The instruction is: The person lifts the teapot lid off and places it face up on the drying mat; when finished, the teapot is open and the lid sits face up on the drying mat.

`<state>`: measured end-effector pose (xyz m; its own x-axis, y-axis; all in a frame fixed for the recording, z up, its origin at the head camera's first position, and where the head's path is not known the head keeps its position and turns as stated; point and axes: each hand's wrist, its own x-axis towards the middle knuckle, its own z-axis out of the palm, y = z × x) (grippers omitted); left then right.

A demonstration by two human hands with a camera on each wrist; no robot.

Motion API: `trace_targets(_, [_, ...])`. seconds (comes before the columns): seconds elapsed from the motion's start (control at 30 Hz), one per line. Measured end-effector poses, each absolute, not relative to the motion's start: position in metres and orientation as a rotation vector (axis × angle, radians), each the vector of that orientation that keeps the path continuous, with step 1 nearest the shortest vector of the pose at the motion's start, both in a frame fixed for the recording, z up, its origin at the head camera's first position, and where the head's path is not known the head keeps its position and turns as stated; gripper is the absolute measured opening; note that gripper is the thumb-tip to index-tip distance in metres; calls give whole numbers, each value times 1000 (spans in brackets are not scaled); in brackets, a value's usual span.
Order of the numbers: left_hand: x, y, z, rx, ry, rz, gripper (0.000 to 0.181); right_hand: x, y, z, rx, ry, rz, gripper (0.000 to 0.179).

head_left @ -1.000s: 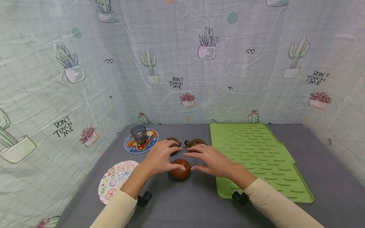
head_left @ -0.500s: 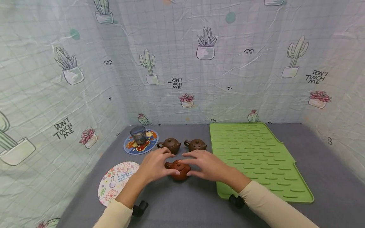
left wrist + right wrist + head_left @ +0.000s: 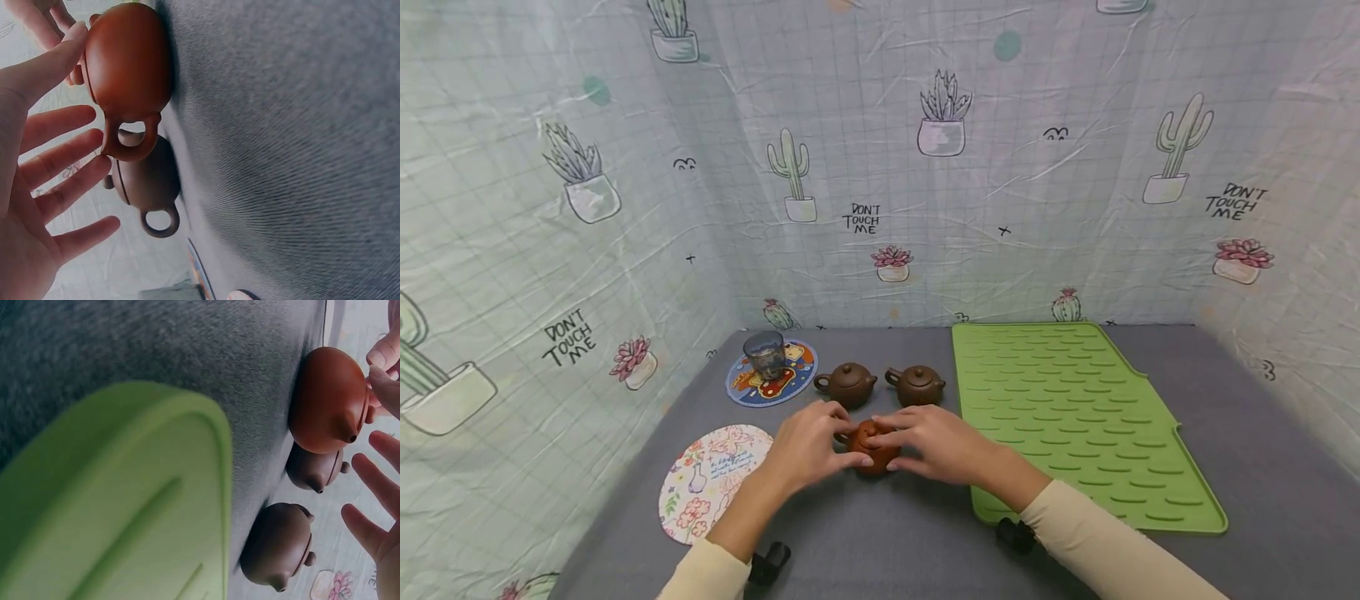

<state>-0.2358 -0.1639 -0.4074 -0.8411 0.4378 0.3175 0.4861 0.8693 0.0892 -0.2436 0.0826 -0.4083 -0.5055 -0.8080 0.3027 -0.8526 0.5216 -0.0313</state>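
A reddish-brown clay teapot (image 3: 876, 462) stands upright on the grey tabletop, its handle toward my left hand (image 3: 807, 447) and its spout toward my right hand (image 3: 934, 442). Both hands hover around its upper part. In the left wrist view, the left thumb lies at the shoulder of the teapot (image 3: 128, 62), and the other fingers spread nearly straight beside the handle. The right fingers reach over the lid in the head view; in the right wrist view they are spread apart near the teapot (image 3: 326, 394). Whether the fingertips touch it, I cannot tell.
Two dark brown teapots, one at left (image 3: 850, 386) and one at right (image 3: 917, 386), stand just behind. A green ridged mat (image 3: 1060, 425) lies to the right. At left are a floral round mat (image 3: 688, 492) and a blue patterned coaster (image 3: 748, 392) bearing a dark glass (image 3: 765, 354).
Both hands have lowered and drawn closer around the reddish teapot. The dark teapots behind, partly covered by the hands earlier, now show more fully. The reddish teapot has stayed in place.
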Motion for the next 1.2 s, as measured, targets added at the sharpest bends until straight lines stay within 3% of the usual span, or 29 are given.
trace_targets(1.2, [-236,-162,-425,-653,-2714,-366,51,-248,66,-416,1309,-2528,314,45])
